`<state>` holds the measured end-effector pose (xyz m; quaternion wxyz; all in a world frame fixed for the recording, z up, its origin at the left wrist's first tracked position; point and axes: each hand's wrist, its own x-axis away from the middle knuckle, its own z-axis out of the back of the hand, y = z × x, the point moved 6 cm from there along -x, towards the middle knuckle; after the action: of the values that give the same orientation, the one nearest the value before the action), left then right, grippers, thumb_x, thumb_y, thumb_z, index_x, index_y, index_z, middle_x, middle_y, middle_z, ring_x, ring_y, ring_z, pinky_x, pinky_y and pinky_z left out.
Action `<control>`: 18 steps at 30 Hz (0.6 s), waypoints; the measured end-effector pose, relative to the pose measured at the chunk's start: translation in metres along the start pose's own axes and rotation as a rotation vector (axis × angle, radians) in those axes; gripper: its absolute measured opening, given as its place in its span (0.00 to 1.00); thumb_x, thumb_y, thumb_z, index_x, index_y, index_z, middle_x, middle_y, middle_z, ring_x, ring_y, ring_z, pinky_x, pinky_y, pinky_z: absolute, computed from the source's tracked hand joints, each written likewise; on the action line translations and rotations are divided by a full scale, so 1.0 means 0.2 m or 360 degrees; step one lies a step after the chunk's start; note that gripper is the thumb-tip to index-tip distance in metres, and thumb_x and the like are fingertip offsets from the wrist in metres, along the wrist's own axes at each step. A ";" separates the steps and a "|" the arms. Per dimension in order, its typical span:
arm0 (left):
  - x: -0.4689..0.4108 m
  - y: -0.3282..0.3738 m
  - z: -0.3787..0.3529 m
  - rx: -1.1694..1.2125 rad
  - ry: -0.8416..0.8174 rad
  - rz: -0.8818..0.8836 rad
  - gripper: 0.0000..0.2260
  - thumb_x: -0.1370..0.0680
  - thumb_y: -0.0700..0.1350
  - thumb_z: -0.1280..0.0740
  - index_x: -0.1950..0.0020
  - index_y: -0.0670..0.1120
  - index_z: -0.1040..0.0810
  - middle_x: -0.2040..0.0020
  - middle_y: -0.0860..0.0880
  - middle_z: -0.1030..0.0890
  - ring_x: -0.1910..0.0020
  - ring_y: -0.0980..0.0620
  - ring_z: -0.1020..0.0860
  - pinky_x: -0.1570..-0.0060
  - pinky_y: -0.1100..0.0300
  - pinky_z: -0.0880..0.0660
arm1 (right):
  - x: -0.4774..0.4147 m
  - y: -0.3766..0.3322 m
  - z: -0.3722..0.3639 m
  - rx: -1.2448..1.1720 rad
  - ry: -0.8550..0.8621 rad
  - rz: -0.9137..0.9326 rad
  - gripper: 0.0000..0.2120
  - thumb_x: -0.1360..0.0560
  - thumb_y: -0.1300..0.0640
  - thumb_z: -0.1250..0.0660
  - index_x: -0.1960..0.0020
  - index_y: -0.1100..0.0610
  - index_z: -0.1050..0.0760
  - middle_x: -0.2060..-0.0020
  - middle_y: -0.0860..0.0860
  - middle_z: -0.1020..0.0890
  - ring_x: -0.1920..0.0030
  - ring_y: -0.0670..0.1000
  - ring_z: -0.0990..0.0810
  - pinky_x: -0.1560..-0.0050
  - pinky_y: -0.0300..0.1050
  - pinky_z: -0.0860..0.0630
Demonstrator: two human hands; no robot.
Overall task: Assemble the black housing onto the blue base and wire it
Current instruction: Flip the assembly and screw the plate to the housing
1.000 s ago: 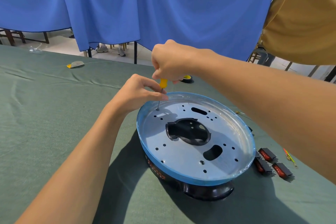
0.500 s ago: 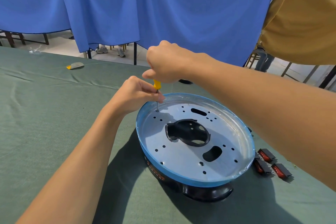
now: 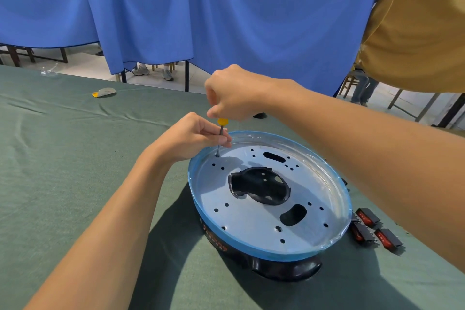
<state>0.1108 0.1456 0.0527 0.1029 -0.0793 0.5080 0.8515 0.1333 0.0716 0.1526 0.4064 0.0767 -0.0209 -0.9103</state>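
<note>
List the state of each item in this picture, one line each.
Blue-rimmed round metal base, resting on black plastic housing.
Yellow-handled screwdriver, upright, tip in a base hole.
Right hand, grips the screwdriver handle.
Left hand, pinches its shaft.
Three black-and-red rocker switches, loose on cloth.

Matt metal plate [image 3: 254,219] with blue film rim, glossy black plastic housing [image 3: 284,268], matt green cloth [image 3: 63,158]

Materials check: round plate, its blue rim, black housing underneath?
Round plate: looks like sheet metal, matte silver-grey, punched holes and slots. Blue rim: translucent and glossy, probably plastic or protective film; cannot tell which. Black housing: likely moulded plastic, glossy highlights on its rounded edges.
</note>
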 end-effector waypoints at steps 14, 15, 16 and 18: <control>0.00 -0.01 0.00 0.0013 0.0001 0.0018 0.06 0.22 0.40 0.30 0.54 0.49 0.15 0.54 0.53 0.13 0.50 0.63 0.18 0.48 0.72 0.26 | 0.02 -0.03 0.02 -0.0074 0.0000 0.0011 0.06 0.26 0.60 0.33 0.59 0.53 0.29 0.59 0.53 0.26 0.56 0.56 0.23 0.68 0.44 0.30; 0.00 -0.02 0.00 0.0026 0.0053 0.0025 0.05 0.24 0.40 0.28 0.55 0.50 0.14 0.55 0.53 0.13 0.51 0.62 0.17 0.48 0.70 0.25 | 0.02 -0.01 0.02 -0.0066 0.0043 -0.0028 0.09 0.26 0.59 0.32 0.62 0.53 0.31 0.61 0.52 0.28 0.59 0.55 0.24 0.69 0.44 0.31; -0.01 -0.02 0.01 0.0035 0.0130 0.0030 0.04 0.27 0.41 0.25 0.57 0.50 0.13 0.57 0.53 0.13 0.52 0.60 0.17 0.48 0.67 0.24 | 0.03 0.00 0.02 -0.0055 0.0081 -0.0074 0.12 0.26 0.58 0.32 0.64 0.53 0.34 0.62 0.52 0.30 0.63 0.55 0.26 0.69 0.44 0.32; 0.00 -0.02 0.03 0.0020 0.0255 0.0023 0.03 0.30 0.42 0.22 0.59 0.50 0.12 0.60 0.54 0.13 0.54 0.59 0.17 0.49 0.64 0.23 | 0.03 0.02 0.01 -0.0036 0.0108 -0.0153 0.16 0.25 0.55 0.33 0.67 0.54 0.37 0.64 0.52 0.33 0.68 0.53 0.30 0.70 0.44 0.34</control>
<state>0.1120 0.1527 0.0525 0.0563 -0.1430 0.5207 0.8398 0.1316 0.0652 0.1538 0.3635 0.1038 0.0070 -0.9258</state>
